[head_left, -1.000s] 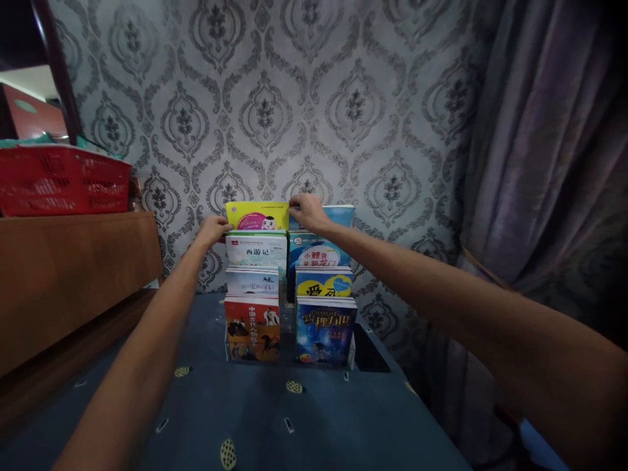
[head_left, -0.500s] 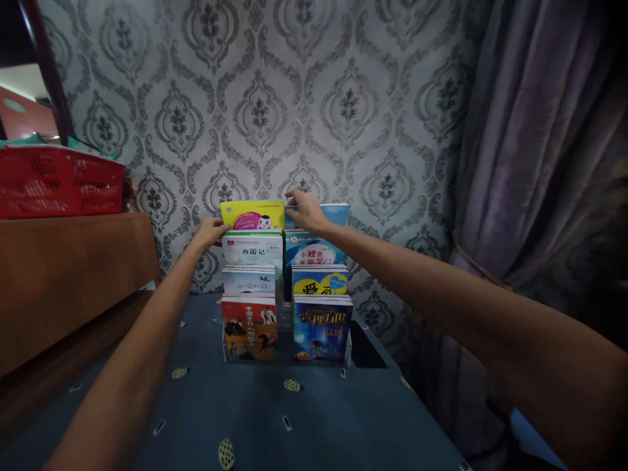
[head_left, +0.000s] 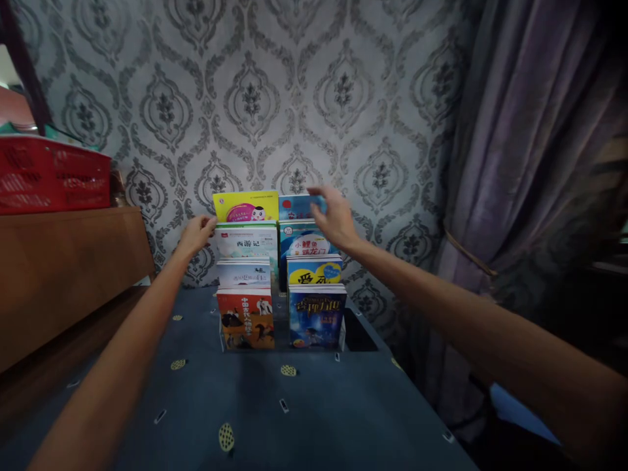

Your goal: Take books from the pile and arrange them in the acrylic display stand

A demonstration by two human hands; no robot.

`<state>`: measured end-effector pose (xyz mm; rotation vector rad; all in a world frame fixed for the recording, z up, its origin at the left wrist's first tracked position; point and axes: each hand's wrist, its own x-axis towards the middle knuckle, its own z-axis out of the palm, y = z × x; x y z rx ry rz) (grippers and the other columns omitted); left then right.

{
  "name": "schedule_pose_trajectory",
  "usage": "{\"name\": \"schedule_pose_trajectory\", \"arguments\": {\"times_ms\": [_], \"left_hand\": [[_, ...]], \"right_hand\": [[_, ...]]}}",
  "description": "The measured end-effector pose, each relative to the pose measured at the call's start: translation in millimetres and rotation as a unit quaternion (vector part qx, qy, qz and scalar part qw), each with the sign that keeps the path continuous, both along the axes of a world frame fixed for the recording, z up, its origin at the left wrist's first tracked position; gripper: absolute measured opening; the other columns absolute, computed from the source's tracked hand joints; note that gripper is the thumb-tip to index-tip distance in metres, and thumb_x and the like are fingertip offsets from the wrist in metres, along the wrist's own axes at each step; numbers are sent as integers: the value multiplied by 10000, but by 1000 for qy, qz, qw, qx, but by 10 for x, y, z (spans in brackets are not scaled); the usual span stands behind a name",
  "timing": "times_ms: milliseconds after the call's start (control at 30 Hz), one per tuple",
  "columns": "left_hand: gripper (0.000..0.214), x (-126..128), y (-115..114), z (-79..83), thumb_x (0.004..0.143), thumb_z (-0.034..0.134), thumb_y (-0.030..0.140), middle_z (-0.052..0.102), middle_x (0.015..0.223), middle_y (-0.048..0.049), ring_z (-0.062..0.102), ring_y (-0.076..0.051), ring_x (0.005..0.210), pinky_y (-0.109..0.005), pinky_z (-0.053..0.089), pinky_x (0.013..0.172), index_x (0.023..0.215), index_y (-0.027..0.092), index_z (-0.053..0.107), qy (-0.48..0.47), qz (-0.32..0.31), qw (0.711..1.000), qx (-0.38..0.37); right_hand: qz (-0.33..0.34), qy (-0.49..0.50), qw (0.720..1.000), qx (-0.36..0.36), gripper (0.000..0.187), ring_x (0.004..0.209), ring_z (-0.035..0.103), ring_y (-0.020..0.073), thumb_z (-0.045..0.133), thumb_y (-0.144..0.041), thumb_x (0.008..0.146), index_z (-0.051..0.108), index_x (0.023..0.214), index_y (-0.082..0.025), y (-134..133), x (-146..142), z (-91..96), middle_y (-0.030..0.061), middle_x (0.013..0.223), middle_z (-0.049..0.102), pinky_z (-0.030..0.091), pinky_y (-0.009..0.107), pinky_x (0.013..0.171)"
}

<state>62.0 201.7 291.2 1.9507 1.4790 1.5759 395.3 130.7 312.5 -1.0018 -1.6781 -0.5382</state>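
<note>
A tiered clear stand holds two columns of children's books on the blue patterned tabletop. My left hand rests with curled fingers on the left edge of the yellow book at the top of the left column. My right hand, slightly blurred, hovers with fingers spread in front of the blue book at the top of the right column and holds nothing. Lower tiers show a white book with Chinese title, a red-orange book and a dark blue starry book.
A red plastic basket sits on a wooden cabinet at the left. Grey damask wallpaper stands right behind the books. A purple curtain with a tie-back hangs at the right. A dark flat object lies beside the stand.
My right hand has let go of the top edge of the blue book, moved right and opened. My left hand stays at the yellow book. The view has shifted a little.
</note>
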Motion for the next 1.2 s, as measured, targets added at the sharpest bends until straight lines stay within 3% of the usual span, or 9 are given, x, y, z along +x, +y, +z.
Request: {"name": "schedule_pose_trajectory", "arguments": {"times_ms": [133, 200, 300, 400, 600, 733, 833, 1000, 1200], "left_hand": [[268, -157, -394, -476, 881, 473, 400, 684, 947, -72, 691, -209, 856, -236, 541, 565, 959, 179, 603, -9, 26, 999, 40], [304, -222, -677, -840, 880, 468, 445, 705, 963, -72, 703, -222, 897, -250, 561, 592, 987, 198, 610, -7, 9, 999, 41], [371, -252, -1146, -1420, 858, 485, 529, 731, 960, -63, 712, -242, 917, -281, 578, 626, 1021, 230, 634, 34, -20, 999, -1], [373, -186, -1610, -1954, 856, 478, 565, 753, 878, -47, 721, -247, 792, -341, 592, 679, 960, 259, 665, 126, -59, 989, -51], [311, 14, -2368, -2908, 981, 411, 430, 778, 1039, -39, 763, -241, 920, -344, 635, 763, 1061, 337, 697, 254, -104, 961, -32], [356, 74, -2602, -3301, 1007, 363, 366, 779, 1052, -56, 760, -272, 984, -403, 647, 807, 1041, 309, 713, 342, -68, 936, 51], [342, 95, -2631, -3347, 1008, 367, 327, 765, 1050, -57, 751, -277, 991, -436, 643, 817, 1032, 298, 707, 371, -70, 926, 26], [344, 104, -2636, -3248, 1014, 378, 361, 742, 1163, -77, 710, -289, 1122, -514, 579, 994, 1085, 278, 704, 359, -68, 931, -9], [382, 110, -2691, -3231, 1023, 352, 399, 728, 1188, -86, 696, -281, 1133, -546, 525, 1065, 1089, 272, 707, 338, -73, 937, -38]], "right_hand": [[-22, 100, 995, 6, 369, 1157, 623, 271, 446, -194, 902, 626, 1224, -211, -502, 499, -953, 111, 1198, 700, 454, 447, 1045], [-81, 154, 980, -98, 400, 1134, 634, 269, 420, -190, 895, 619, 1241, -215, -704, 737, -1555, 117, 1199, 698, 481, 434, 1004], [-192, 174, 917, -305, 456, 1172, 620, 272, 442, -190, 872, 588, 1304, -176, -900, 939, -2353, 150, 1296, 658, 488, 402, 984], [-229, 169, 880, -379, 508, 1212, 599, 324, 570, -263, 829, 574, 1324, -145, -928, 942, -2830, 187, 1293, 650, 473, 429, 989], [-262, 150, 841, -450, 629, 1267, 579, 368, 633, -360, 840, 499, 1415, -142, -787, 772, -3054, 206, 1353, 616, 435, 473, 1015], [-265, 128, 843, -450, 651, 1362, 500, 352, 621, -401, 872, 452, 1457, -173, -793, 737, -3116, 184, 1441, 562, 353, 479, 1099], [-269, 122, 843, -450, 635, 1372, 487, 340, 593, -386, 893, 432, 1470, -174, -816, 744, -3157, 177, 1455, 548, 349, 463, 1100], [-269, 117, 844, -450, 586, 1364, 495, 322, 553, -343, 915, 447, 1455, -141, -831, 776, -3190, 187, 1435, 554, 358, 421, 1095], [-267, 123, 849, -439, 523, 1310, 538, 301, 538, -285, 911, 499, 1422, -184, -844, 797, -3215, 156, 1377, 601, 388, 397, 1064]]}}
